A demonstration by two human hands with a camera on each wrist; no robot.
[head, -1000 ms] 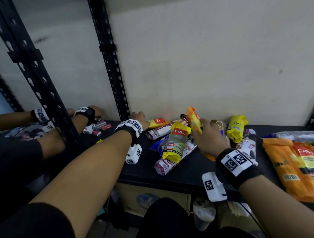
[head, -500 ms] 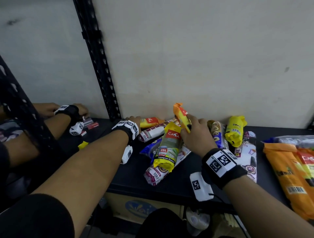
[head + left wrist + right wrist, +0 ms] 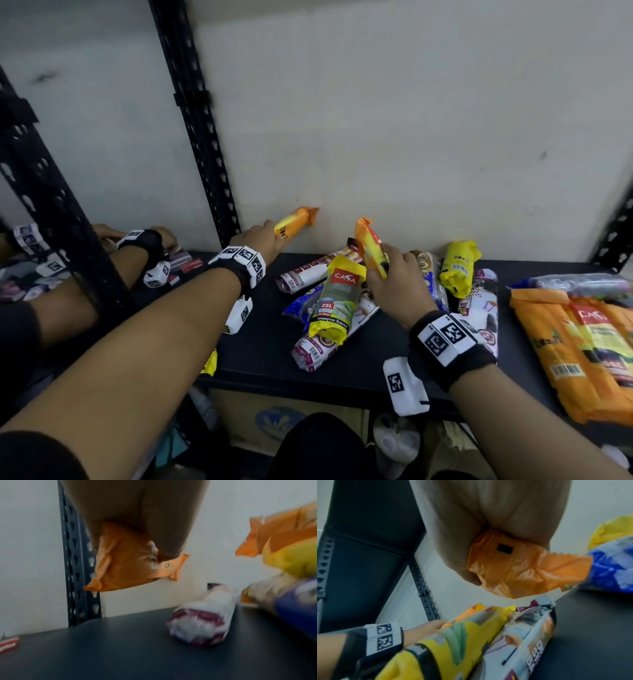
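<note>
Black shelf (image 3: 267, 346), wall behind. Heap of bag rolls (image 3: 334, 308) mid-shelf. Left hand (image 3: 258, 240) curled round one orange packet (image 3: 295, 222), held clear of the shelf left of the heap, tip near the wall. Right hand (image 3: 394, 291) grips second orange packet (image 3: 369, 244), upright above the heap. Hands apart.

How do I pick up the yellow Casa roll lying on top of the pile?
Grab the yellow Casa roll round its middle, coming down from above. It is a long tube lying on the white-and-purple roll, with nothing on top, so fingers can likely wrap its two long sides. The crinkled ends look too floppy to hold.
</note>
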